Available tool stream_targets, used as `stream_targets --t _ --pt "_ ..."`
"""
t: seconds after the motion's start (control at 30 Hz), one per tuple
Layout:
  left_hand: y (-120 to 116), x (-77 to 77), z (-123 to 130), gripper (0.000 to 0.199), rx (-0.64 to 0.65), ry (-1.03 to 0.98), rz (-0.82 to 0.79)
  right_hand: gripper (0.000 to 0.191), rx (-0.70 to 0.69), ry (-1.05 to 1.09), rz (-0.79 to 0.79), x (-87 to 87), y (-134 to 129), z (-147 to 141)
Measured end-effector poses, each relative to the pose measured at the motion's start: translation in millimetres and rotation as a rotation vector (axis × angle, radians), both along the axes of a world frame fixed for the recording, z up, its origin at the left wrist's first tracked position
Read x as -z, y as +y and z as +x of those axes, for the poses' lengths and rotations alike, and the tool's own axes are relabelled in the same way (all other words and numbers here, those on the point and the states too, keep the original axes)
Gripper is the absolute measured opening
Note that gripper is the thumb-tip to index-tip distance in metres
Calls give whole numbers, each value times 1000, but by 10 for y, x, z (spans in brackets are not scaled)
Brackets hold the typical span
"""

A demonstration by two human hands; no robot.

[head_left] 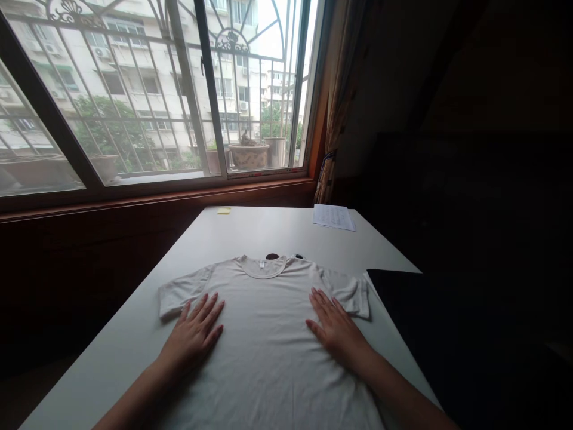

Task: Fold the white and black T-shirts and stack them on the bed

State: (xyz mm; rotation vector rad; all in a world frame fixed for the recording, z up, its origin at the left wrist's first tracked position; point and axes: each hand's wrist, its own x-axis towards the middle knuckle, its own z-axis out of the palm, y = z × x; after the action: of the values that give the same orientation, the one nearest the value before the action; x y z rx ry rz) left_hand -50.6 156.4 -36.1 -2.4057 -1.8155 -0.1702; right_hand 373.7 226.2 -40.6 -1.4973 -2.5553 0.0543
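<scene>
Across the lower centre of the frame, see a white short-sleeved fabric T-shirt spread flat on a smooth white table, with its round collar toward the large metal-framed window and its lower part running past the bottom edge. Left of centre, find the bare left hand laid palm-down on the shirt near one sleeve, with fingers fanned, released and resting on the cloth. Right of centre, find the bare right hand laid likewise near the other sleeve, flat and unclenched, with fingertips pointing to the upper left. Just beyond the collar, notice a dark round object and, near it, a small white-and-dark object, both partly hidden by the shirt. Farther up, at the table's far end, see a small pale-yellow paper pad at left and printed white paper sheets at right. Toward the lower right, make out a flat black straight-edged object, too dark to identify. At upper centre, see a brown patterned planter behind the glass, and right of it, a gathered patterned fabric curtain.
</scene>
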Motion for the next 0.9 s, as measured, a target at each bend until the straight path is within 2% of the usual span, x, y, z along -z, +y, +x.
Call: stream_targets --t 0.2,0.43,0.63,0.77,0.9 --pt "-154 -47 30 60 -49 21 -1 72 3 1 -10 -6 -54 18" --pt "-499 37 31 64 -55 35 30 71 -25 6 -5 4 -292 66" --pt "-713 68 119 65 -75 31 19 71 -62 4 27 92 -324 160" --pt "-745 -104 202 60 -118 32 -37 73 -61 -25 37 64 -295 186" --pt "-501 -355 247 56 -121 81 -35 73 -16 -71 8 -58 -171 123"
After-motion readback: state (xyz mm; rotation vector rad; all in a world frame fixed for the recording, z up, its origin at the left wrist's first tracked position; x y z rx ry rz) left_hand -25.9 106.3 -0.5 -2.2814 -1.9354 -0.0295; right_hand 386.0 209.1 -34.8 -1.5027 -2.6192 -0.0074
